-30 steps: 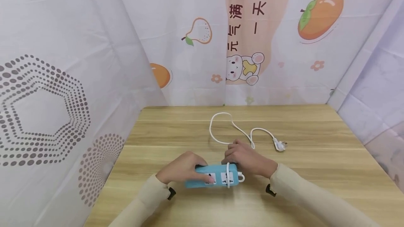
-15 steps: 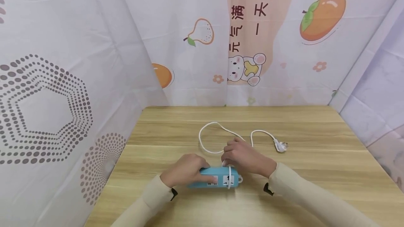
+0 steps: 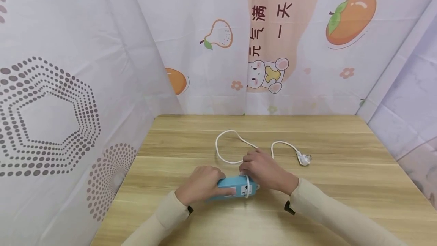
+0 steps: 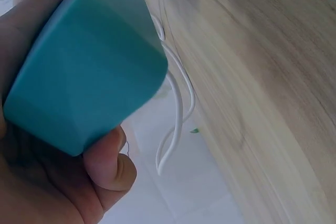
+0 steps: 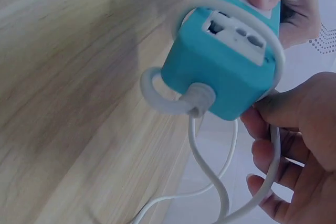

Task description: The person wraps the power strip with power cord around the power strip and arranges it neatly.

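A light blue power strip [image 3: 235, 182] is held by my left hand [image 3: 201, 185], with the thumb across its socket face and fingers curled beneath, as the left wrist view shows. One turn of white cord [image 5: 282, 59] passes around the strip near its cord end. My right hand [image 3: 264, 168] is at the strip's far edge. In the right wrist view, its thumb and index finger pinch the cord beside the strip, and the other fingers are loosely curled. The strip looks tilted and raised off the table.
The rest of the cord lies in a loose loop on the wooden table [image 3: 177, 139], beyond the hands. It ends in a white plug [image 3: 304, 158] on the right. White patterned curtains [image 3: 191, 56] stand behind and at both sides.
The loose cord loop has shifted left and nearer. The strip has tilted, its cord end rising a little. The left hand has kept its grip; the right hand stays at the strip's far edge.
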`<state>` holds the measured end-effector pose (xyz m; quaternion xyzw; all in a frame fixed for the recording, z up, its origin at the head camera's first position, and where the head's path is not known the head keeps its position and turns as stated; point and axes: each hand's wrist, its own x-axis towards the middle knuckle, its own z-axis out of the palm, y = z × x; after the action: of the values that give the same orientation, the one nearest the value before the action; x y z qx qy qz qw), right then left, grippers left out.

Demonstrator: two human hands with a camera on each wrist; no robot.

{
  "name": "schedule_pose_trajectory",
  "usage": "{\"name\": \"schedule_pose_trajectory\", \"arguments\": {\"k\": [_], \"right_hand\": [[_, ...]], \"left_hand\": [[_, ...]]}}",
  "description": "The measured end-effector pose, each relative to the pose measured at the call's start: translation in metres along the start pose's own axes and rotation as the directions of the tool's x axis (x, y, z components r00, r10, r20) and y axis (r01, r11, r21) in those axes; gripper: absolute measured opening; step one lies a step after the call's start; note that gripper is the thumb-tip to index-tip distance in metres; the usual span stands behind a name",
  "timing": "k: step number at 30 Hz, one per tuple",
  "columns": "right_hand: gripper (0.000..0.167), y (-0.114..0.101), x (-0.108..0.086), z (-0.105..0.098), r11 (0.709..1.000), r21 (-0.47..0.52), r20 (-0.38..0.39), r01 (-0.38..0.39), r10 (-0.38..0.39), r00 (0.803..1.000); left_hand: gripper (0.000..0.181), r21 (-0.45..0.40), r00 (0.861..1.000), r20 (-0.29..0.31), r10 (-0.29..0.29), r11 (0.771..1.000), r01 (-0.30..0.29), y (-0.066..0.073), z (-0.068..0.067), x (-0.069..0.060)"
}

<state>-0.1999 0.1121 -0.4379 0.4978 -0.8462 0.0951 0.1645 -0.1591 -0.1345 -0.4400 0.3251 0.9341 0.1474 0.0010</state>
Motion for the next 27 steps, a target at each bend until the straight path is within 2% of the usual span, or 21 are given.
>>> {"name": "schedule_pose_trajectory", "arguments": {"k": [7, 17, 24, 27], "right_hand": [[0.007, -0.003, 0.000, 0.001, 0.999, 0.034, -0.025, -0.027, 0.028, 0.999], [0.005, -0.005, 0.002, -0.004, 0.992, 0.093, -0.063, -0.081, 0.087, 0.994], [0.009, -0.006, 0.001, -0.003, 0.988, 0.128, -0.095, -0.088, 0.100, 0.990], [0.012, -0.006, 0.000, -0.002, 0.989, 0.130, -0.111, -0.076, 0.090, 0.990]], "left_hand": [[0.051, -0.008, 0.999, -0.012, -0.039, 0.999, 0.039, 0.000, 0.002, -0.001], [0.055, 0.007, 0.994, -0.073, -0.084, 0.996, 0.085, -0.001, 0.004, -0.003], [0.052, 0.008, 0.979, -0.098, -0.178, 0.984, 0.179, -0.006, 0.009, -0.006], [0.052, 0.012, 0.972, -0.126, -0.198, 0.979, 0.202, -0.008, 0.012, -0.006]]}}
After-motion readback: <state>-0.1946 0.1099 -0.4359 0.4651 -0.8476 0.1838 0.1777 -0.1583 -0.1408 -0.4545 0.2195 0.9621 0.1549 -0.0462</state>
